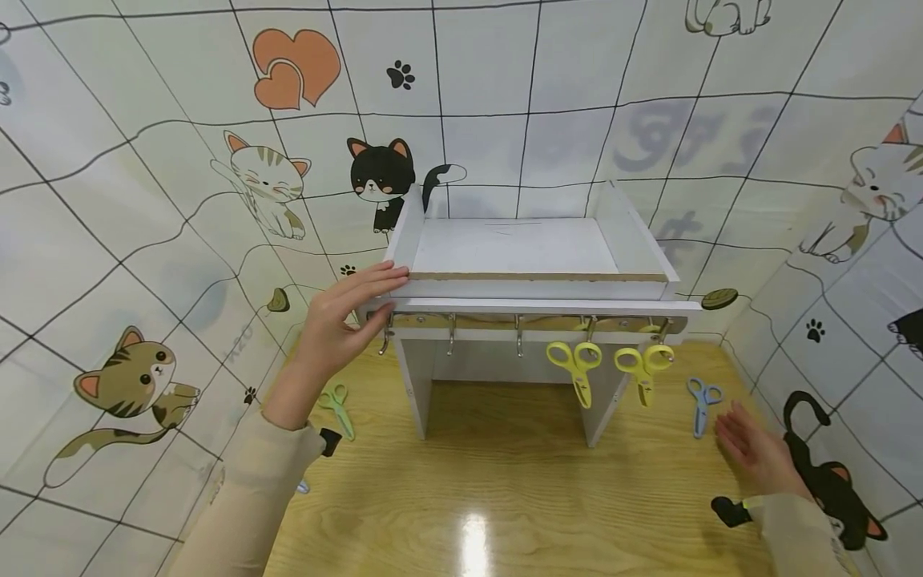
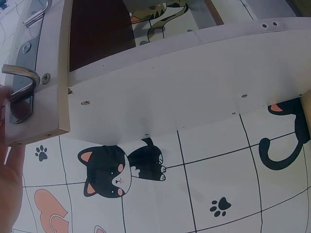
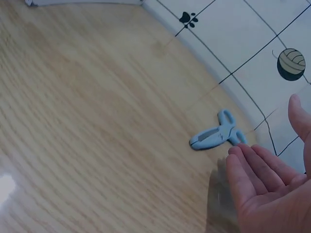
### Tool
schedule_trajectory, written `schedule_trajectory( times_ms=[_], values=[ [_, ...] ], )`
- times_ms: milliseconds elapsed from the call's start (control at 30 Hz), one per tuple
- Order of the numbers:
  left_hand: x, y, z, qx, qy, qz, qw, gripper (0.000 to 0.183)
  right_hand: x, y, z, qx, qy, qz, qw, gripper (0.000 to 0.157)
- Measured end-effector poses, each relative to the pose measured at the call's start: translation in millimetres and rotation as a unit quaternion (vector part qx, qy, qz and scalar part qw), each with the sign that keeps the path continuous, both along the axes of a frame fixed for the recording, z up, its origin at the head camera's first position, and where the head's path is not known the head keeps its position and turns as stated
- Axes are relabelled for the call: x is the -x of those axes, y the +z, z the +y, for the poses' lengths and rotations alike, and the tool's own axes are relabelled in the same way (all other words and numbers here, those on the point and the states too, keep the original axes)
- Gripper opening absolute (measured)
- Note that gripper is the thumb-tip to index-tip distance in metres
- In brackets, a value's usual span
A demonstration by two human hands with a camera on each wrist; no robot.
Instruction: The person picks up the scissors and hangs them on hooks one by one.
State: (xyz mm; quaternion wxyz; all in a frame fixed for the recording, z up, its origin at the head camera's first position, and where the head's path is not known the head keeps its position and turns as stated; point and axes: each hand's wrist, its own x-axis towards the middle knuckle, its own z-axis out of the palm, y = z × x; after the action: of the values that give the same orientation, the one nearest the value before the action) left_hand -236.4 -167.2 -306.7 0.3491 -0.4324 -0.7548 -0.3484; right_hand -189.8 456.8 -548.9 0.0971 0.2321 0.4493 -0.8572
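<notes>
My left hand (image 1: pixel 335 320) holds the left end of a white shelf (image 1: pixel 505 306), fingers over the top and thumb at the front by the hook rail (image 1: pixel 483 322). In the left wrist view only a strip of that hand shows behind the board's end, beside a metal hook (image 2: pixel 22 80). Two yellow scissors, one pair (image 1: pixel 574 365) left of the other (image 1: pixel 644 365), hang from hooks at the right of the rail. Over the table at right, my right hand (image 1: pixel 757 449) is empty, its fingers extended close to blue scissors (image 1: pixel 699 401) lying on the wood.
Green scissors (image 1: pixel 339 409) lie on the table left of the shelf, and a bit of something blue (image 1: pixel 303 486) peeks out by the left sleeve. An open white tray (image 1: pixel 519 248) forms the shelf's top. Cat-printed walls (image 1: pixel 505 64) enclose the wooden table (image 1: pixel 505 481).
</notes>
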Motion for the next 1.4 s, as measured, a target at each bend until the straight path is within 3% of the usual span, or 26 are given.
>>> schedule_trajectory(
  times_ms=[233,367,500,567,633,700,800,900,1033,1400],
  values=[
    [0.7,0.2,1.0,0.001,0.001,0.000,1.0000,0.040,4.6,-12.9,5.3,-0.026,-0.013,-0.036,0.999,0.010],
    [1.7,-0.5,0.7,-0.001,-0.001,0.001,1.0000,0.041,6.1,-19.0,2.6,-0.076,-0.044,-0.034,0.995,0.011],
    [2.2,-1.1,0.0,-0.003,-0.002,0.001,1.0000,0.042,8.7,-20.2,-3.6,-0.169,-0.072,-0.047,0.982,0.015],
    [2.0,-1.2,-0.5,-0.004,0.000,0.000,1.0000,0.042,9.7,-19.3,-6.5,-0.244,-0.058,-0.055,0.966,0.018],
    [1.7,-1.2,-0.9,-0.005,0.002,-0.001,1.0000,0.042,10.8,-17.9,-8.9,-0.333,-0.030,-0.061,0.940,0.015],
    [1.3,-0.9,-1.2,-0.004,0.005,-0.003,1.0000,0.042,12.3,-16.4,-11.4,-0.424,-0.005,-0.069,0.903,0.012],
    [1.0,-0.6,-1.2,-0.002,0.005,-0.007,1.0000,0.042,14.6,-14.0,-15.6,-0.533,0.018,-0.071,0.843,0.038],
    [1.0,-0.5,-1.4,-0.001,0.004,-0.008,1.0000,0.042,16.1,-12.8,-20.8,-0.601,0.032,-0.065,0.796,0.054],
    [0.8,-0.7,-1.5,-0.002,0.002,-0.005,1.0000,0.041,17.3,-11.8,-27.4,-0.631,0.039,-0.053,0.773,0.054],
    [0.0,-1.2,-1.2,-0.004,0.003,-0.006,1.0000,0.041,23.2,-8.6,-33.7,-0.671,0.075,-0.075,0.734,0.038]
  ],
)
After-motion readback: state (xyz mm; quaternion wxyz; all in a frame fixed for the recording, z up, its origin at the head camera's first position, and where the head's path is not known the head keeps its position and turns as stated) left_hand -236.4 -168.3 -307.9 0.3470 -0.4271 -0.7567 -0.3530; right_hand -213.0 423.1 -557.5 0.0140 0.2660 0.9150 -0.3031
